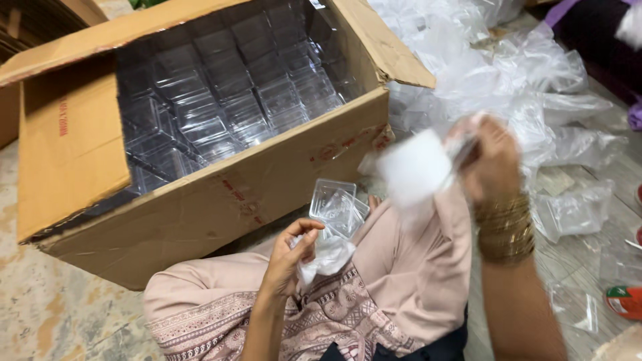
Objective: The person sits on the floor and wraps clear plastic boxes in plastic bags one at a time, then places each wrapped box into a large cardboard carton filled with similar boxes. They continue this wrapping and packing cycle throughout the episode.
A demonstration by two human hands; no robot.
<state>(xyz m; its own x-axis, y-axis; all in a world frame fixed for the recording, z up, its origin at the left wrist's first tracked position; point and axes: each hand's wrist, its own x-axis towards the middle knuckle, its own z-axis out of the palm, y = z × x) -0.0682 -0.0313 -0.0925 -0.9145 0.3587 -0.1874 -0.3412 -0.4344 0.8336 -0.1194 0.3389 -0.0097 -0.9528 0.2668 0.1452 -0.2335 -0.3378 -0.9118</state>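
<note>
Clear plastic boxes (227, 93) fill the cardboard carton (221, 200).
My left hand (291, 257) pinches a crumpled plastic bag (328, 257) beside a clear box (334, 204) on my lap; right hand (491, 157) grips something white and blurred (414, 167).

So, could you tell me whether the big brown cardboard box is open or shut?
Open: the big brown cardboard box has its flaps spread, showing clear plastic containers inside.

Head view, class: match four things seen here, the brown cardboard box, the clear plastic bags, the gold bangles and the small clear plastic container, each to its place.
Things:
1. brown cardboard box
2. clear plastic bags
3. gold bangles
4. small clear plastic container

Places:
a. on the right wrist
b. heaped on the floor, upper right
c. above the left hand, over the lap
d. lying open on the left, filled with clear containers

Pairs: 1-d, 2-b, 3-a, 4-c
</note>
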